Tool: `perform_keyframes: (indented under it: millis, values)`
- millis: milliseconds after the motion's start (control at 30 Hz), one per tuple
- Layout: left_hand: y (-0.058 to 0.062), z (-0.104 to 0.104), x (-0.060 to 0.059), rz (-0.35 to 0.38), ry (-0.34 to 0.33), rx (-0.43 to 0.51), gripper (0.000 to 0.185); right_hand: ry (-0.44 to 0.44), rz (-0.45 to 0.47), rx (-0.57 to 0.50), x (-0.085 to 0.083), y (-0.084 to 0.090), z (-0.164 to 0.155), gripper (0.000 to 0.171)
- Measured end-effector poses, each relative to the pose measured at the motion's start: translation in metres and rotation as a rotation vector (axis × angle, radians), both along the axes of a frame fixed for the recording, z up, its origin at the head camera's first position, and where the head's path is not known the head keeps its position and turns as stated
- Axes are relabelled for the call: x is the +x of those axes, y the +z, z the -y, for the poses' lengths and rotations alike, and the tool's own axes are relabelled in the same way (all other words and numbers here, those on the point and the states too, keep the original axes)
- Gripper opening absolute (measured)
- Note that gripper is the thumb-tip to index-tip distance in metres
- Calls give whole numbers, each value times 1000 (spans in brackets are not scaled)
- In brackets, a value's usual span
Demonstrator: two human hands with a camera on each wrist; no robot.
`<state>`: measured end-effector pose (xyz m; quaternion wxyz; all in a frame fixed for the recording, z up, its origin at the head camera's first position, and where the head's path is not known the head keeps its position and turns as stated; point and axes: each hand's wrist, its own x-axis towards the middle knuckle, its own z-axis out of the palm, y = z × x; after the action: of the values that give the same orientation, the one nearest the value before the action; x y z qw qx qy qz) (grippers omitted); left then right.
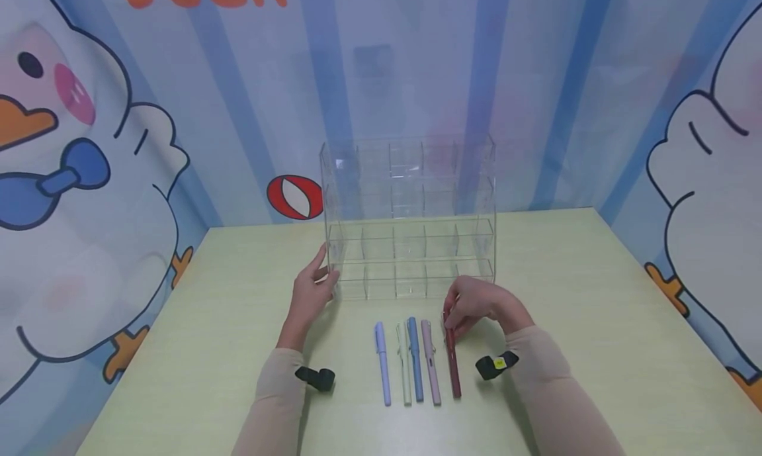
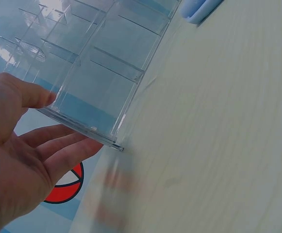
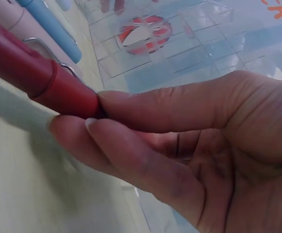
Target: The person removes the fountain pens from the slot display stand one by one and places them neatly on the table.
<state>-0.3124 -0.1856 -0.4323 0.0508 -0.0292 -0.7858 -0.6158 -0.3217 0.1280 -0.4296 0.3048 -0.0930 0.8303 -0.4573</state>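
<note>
A clear acrylic rack (image 1: 411,286) with rows of small compartments stands upright on the table. My left hand (image 1: 309,290) grips its left side wall, thumb (image 2: 36,96) on the inner face and fingers (image 2: 65,148) along the outside. With thumb and fingertips, my right hand (image 1: 476,300) pinches the capped, clip-side end of a dark red pen (image 1: 454,370); the pen's other end points toward me. Left of it lie a pink pen (image 1: 431,363), a blue pen (image 1: 415,363), a pale green pen (image 1: 405,370) and a lavender pen (image 1: 383,366), roughly parallel.
The pale wooden table (image 1: 196,350) reaches back to a blue striped backdrop (image 1: 405,59) with cartoon ducks, close behind the rack. Black wrist cameras (image 1: 317,378) sit on both sleeves, one on either side of the pens.
</note>
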Motion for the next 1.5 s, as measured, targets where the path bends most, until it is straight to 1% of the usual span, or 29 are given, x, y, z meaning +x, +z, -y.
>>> perform_keyframes:
  millis: [100, 167, 333, 433, 667, 833, 933, 1267, 1500]
  values:
    - [-3, 1, -3, 8, -1, 18, 59, -5, -7, 21, 0, -3, 2, 16]
    - [-8, 3, -7, 10, -2, 15, 59, -1, -17, 32, 0, -5, 4, 14]
    - [-23, 7, -16, -12, 14, -27, 57, 7, -45, 51, 2, -6, 6, 11]
    - [-27, 7, -17, -26, 27, -40, 56, 11, -63, 63, 3, -5, 8, 11]
    - [-28, 8, -16, -14, 38, -38, 55, 16, -81, 105, 7, -1, 12, 11]
    - [-28, 8, -17, -20, 37, -42, 56, 22, -111, 144, 6, -4, 14, 11]
    - [-29, 8, -17, -29, 37, -46, 57, 17, -113, 155, 5, -5, 14, 12]
    - [-29, 7, -18, -9, 42, -42, 56, -5, -97, 116, 7, -2, 13, 10]
    - [-27, 8, -16, -3, 29, -31, 56, -12, -93, 106, 6, -4, 13, 8]
